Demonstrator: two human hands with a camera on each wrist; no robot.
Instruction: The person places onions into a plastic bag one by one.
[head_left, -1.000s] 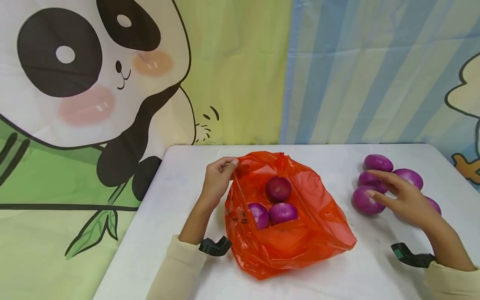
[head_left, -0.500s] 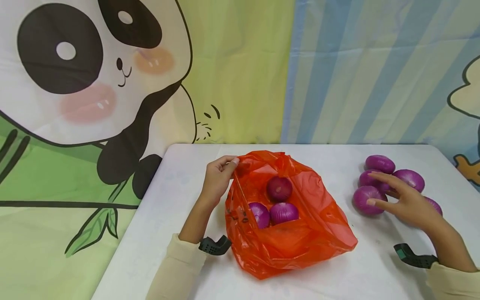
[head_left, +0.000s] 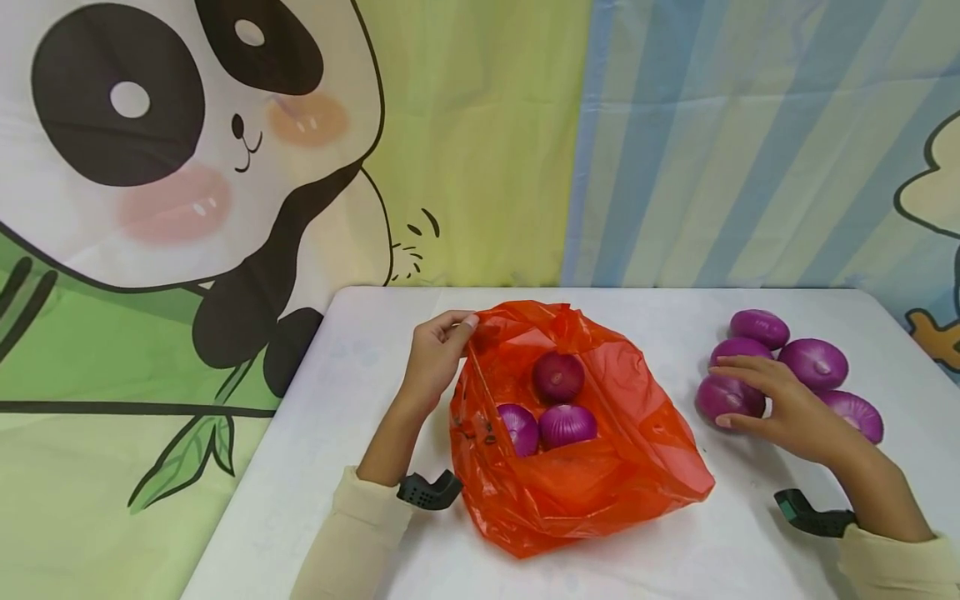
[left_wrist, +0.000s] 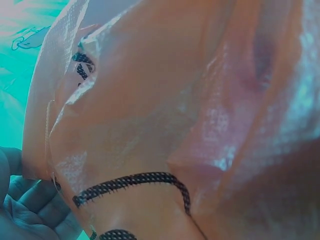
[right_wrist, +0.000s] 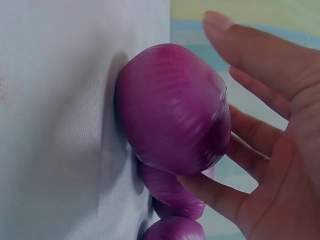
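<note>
The right hand [head_left: 793, 410] has fingers apart around a glossy, round purple onion [head_left: 722, 397] (likely firm, slippery; best gripped mid-girth); the left hand [head_left: 435, 357] pinches a red plastic bag [head_left: 600, 492].

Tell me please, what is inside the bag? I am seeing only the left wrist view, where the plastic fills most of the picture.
Observer: Three purple onions show inside the red bag.
Operator: Thank you. And the right hand, where is it placed?
Observer: It is spread about the leftmost onion of the group on the white table, to the right of the red bag.
Operator: Is the thumb already pressing on this onion?
Observer: No, the right wrist view shows a gap between the thumb and the onion.
</note>
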